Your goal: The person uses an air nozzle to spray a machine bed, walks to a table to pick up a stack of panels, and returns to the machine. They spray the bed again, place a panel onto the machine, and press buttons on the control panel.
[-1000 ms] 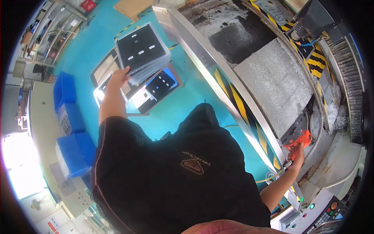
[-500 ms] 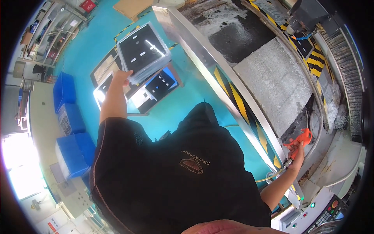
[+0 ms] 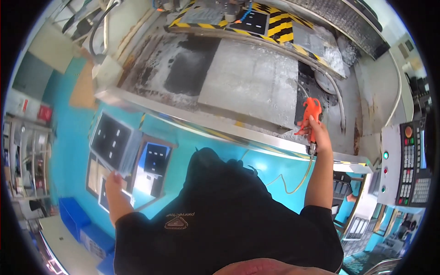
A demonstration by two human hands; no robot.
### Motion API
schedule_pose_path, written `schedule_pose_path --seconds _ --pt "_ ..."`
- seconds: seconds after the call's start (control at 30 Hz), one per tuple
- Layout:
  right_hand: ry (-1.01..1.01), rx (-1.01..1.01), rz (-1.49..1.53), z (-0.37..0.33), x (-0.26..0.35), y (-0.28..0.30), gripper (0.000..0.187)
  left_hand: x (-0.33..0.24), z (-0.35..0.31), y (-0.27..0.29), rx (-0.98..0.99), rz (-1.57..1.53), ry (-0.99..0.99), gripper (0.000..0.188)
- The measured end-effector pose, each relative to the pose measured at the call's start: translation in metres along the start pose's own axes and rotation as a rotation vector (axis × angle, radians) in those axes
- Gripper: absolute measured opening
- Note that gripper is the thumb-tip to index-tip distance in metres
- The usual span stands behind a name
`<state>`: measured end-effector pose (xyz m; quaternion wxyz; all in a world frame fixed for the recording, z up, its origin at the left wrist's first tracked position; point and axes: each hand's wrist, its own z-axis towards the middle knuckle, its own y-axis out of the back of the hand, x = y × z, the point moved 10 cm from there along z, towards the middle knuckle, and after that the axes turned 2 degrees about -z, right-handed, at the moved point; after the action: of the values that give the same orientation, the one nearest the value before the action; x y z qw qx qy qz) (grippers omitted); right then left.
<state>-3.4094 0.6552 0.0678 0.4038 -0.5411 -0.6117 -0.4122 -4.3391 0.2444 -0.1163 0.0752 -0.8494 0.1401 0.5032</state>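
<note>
My right hand point(image 3: 320, 135) is wrapped around an orange air blow gun point(image 3: 312, 110), its thin nozzle pointing up and away over the machine bed. A hose hangs from the gun's metal fitting. At the left, my left hand point(image 3: 114, 179) is at the near edge of a stack of flat black panels point(image 3: 110, 142) with white slots and clear edges. Its fingers are small and blurred, so whether they grip the stack cannot be made out. The stack rests over a low table or cart point(image 3: 169, 156), where another dark panel point(image 3: 155, 158) lies.
Ahead, a metal ledge point(image 3: 192, 120) fronts the machine bed, which carries a pale grey slab point(image 3: 250, 78). Beyond lies a black panel point(image 3: 251, 22) among yellow-black striped tape. A control panel point(image 3: 412, 165) stands right. Blue bins point(image 3: 75, 215) sit lower left.
My view has swung right toward the machine, so the panel stack now sits lower and farther left. The air blow gun remains in my right hand, and my left hand remains by the stack.
</note>
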Motion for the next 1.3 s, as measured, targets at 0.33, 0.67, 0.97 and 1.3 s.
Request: schedule_pose_path --seconds 0.33,0.67,0.97,1.3 --pt "0.029 0.012 0.039 -0.003 0.007 -0.004 0.044 0.008 -0.012 -0.008 -0.116 -0.102 0.217 0.024" --pt "0.032 -0.043 -0.021 0.000 0.001 0.003 0.050 -0.012 0.020 -0.002 -0.031 0.817 -0.508 0.025" --pt "0.026 -0.053 -0.046 0.004 -0.002 0.004 0.045 0.030 0.054 0.016 0.055 0.357 -0.355 0.028" --pt "0.038 -0.031 -0.004 0.002 0.001 0.001 0.041 0.052 -0.008 -0.010 -0.154 -0.629 0.197 0.030"
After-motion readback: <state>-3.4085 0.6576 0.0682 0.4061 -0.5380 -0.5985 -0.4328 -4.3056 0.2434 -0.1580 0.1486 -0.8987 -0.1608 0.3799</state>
